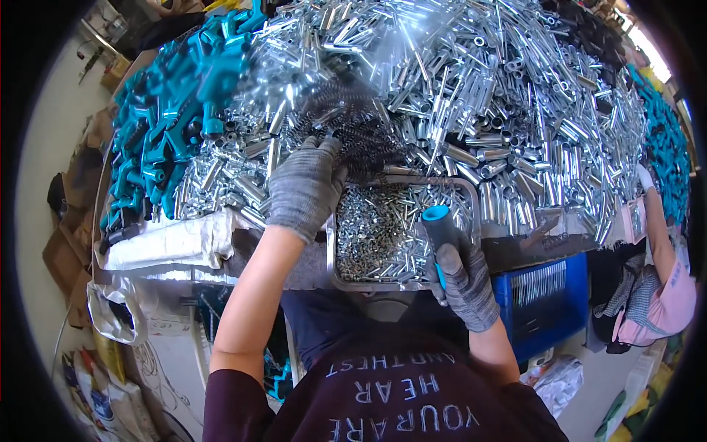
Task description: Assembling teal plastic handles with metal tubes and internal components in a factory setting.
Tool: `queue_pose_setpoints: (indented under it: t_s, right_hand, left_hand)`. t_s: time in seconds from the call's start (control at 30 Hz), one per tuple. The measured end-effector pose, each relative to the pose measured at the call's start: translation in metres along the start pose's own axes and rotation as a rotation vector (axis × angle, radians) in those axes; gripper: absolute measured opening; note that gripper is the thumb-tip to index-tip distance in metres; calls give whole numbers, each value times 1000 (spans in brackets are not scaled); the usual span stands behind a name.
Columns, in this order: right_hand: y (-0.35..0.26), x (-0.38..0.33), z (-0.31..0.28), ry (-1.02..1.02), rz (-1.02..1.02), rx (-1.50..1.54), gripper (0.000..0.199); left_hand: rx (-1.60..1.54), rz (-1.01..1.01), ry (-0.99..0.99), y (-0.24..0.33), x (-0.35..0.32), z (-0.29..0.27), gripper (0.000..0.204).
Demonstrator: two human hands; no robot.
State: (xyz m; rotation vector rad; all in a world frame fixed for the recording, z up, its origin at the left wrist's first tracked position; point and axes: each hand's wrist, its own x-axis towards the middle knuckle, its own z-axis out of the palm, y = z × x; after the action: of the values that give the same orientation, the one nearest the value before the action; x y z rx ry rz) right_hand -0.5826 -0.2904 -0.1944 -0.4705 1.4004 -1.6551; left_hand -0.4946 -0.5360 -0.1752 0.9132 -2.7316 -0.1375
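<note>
My left hand (305,184), in a grey knit glove, rests fingers-down on a heap of dark coil springs (353,125) just beyond the far-left corner of a metal tray (333,258). The tray holds many small silver screws and short pins. My right hand (465,280), also gloved, is closed around the dark handle of a tool with a blue end cap (436,215), held upright over the tray's near right side. The tool's working end is hidden below my hand.
A huge pile of shiny metal tubes (486,96) covers the table beyond the tray. Teal plastic parts (177,96) are heaped at the left. A blue crate (545,295) stands at the lower right. Another person's arm (659,236) reaches in from the right.
</note>
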Motion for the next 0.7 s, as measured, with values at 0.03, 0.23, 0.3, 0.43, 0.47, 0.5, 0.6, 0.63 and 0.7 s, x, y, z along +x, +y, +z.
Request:
queue_pose_setpoints:
  t_s: [0.03,0.23,0.3,0.43,0.47,0.5,0.6,0.63,0.7]
  right_hand:
    - [0,-1,1,-12,23,1,56]
    - [0,-2,-2,13,38,-16,54]
    - [-2,0,-4,42,33,-5,55]
    - [-1,6,-9,20,63,-17,56]
    - [-1,8,-9,-10,71,-15,56]
    - [1,9,-7,24,45,-78,57]
    - [6,13,-1,-22,-6,-105,59]
    - [7,15,-4,-17,-57,-273,58]
    - [8,18,3,24,-359,-634,56]
  left_hand:
    - [32,-26,39,-1,4,5,30]
    - [9,-99,-34,-13,22,3,19]
    - [-9,-102,147,-19,24,-4,15]
    - [-135,-25,158,-30,29,-29,15]
    - [-221,-6,161,-27,28,-39,15]
    - [-306,65,148,-27,29,-44,18]
    - [-673,172,-180,-16,24,-59,21]
    - [-671,250,-311,2,20,-75,22]
    - [-521,401,-421,15,9,-73,24]
